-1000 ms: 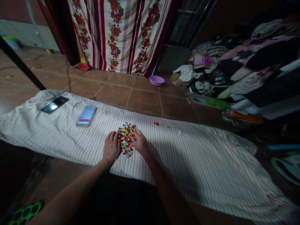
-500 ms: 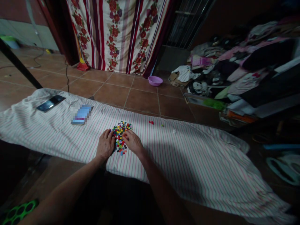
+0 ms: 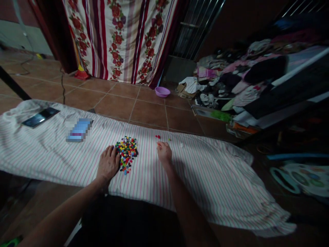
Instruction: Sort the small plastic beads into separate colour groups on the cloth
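Right hand: (image 3: pixel 165 152) is away from the pile of small coloured pieces (image 3: pixel 127 147) and now just below the red pieces (image 3: pixel 157 137), its fingers pointing more forward; whether it pinches a piece is too small to tell.
Pile: its right side, behind the fingers before, now shows uncovered.
Head view: is turned further right, so the purple basin (image 3: pixel 162 92) sits further left in frame.
Frame edges: more of the pale oval-marked board (image 3: pixel 307 178) shows; the green holed object (image 3: pixel 11 242) is down to a sliver.
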Tool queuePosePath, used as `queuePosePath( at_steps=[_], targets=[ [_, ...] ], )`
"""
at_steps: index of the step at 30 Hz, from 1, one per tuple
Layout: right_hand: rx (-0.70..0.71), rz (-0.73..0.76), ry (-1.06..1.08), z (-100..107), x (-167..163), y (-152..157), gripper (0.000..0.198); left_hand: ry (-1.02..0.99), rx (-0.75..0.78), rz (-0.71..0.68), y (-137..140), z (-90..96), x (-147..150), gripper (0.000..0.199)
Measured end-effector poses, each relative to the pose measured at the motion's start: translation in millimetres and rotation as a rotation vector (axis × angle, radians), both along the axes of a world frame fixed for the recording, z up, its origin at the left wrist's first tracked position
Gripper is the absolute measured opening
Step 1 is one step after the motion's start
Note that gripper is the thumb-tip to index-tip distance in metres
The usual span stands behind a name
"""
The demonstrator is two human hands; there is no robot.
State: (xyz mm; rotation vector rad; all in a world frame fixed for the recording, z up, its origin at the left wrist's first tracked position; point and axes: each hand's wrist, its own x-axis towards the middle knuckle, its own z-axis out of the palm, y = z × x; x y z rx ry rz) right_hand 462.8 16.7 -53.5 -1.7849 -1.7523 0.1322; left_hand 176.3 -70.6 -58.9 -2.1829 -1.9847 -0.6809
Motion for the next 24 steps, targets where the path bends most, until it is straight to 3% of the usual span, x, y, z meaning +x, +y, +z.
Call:
queuePosePath(
  at_steps=[7, 16, 24],
  targets=[
    [0.008, 0.077, -0.072, -12, 3, 11, 0.023, 0.006, 0.022, 0.01, 1, -1.8, 0, 0.044],
    [-0.019, 0.005, -0.082, -13, 5, 20, 0.024, -0.034, 0.01, -0.007, 2, -5.4, -1, 0.039],
    [0.002, 0.057, 0.011, -18, 11, 18, 0.038, -0.064, 0.016, -0.052, 1, -3.3, -3, 0.035]
  ],
)
